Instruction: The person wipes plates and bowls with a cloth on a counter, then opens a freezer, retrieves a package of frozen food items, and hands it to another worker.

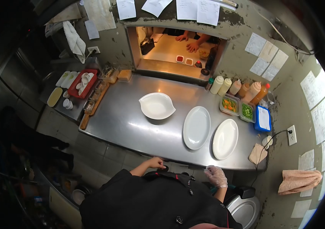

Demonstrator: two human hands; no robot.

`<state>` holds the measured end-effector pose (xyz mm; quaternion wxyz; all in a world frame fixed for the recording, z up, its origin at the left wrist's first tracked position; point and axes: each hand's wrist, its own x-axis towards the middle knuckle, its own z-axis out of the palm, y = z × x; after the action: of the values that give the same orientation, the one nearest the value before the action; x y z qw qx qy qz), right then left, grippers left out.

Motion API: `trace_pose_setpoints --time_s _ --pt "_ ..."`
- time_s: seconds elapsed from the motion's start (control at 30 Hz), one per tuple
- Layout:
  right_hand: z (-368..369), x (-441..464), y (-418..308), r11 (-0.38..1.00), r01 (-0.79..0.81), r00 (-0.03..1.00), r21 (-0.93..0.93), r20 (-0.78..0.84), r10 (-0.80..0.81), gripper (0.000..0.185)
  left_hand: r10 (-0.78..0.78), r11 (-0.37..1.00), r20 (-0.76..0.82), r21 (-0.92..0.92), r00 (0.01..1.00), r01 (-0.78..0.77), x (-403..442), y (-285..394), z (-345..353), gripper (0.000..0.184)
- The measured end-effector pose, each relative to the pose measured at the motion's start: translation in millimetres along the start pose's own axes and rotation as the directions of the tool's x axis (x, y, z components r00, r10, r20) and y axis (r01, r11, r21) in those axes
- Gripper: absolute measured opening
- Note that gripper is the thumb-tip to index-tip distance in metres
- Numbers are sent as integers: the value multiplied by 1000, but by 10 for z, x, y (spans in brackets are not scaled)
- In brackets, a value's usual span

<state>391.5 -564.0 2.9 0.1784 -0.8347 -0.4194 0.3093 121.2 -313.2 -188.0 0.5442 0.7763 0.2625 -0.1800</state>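
Note:
My left hand (156,163) is bare and held near the front edge of the steel counter (132,133), its fingers curled; whether anything is in it I cannot make out. To the right, my right hand (216,176) wears a clear plastic glove, with fingers bent just off the same edge below two oval plates. One is a pale grey-white oval plate (197,128), the other a white oval plate (225,139) tilted beside it. Further left on the counter lies a white leaf-shaped bowl (157,106). All three dishes look empty.
Squeeze bottles (224,87), tubs of chopped vegetables (230,104) and a blue container (263,118) line the back right. A red basket (83,83) and wooden board (95,100) are left. Another person's hands (192,47) show through the hatch; a dark-clothed person (29,143) is at left.

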Motion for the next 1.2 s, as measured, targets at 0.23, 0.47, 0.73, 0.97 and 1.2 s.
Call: trace_pose_setpoints --time_s 0.23,0.47,0.73,0.97,1.2 --pt "1 77 -245 1000 -14 998 -12 -60 13 35 -319 947 -160 -75 934 311 -191 -1705 14 22" --pt "85 417 -459 990 58 998 -125 -23 -62 37 -519 855 -302 -198 799 480 -795 -1814 -423 17" --pt "310 803 -1077 970 137 990 -201 58 -128 36 -411 894 -384 -346 827 284 -910 -2195 -199 14" --pt "644 1081 -1278 880 317 927 -354 311 -209 38 -501 846 -329 -380 800 374 -1331 -2185 83 17" --pt "694 1149 -1493 872 352 910 -340 341 -235 38 -604 788 -357 -403 712 466 -1482 -1932 156 18"
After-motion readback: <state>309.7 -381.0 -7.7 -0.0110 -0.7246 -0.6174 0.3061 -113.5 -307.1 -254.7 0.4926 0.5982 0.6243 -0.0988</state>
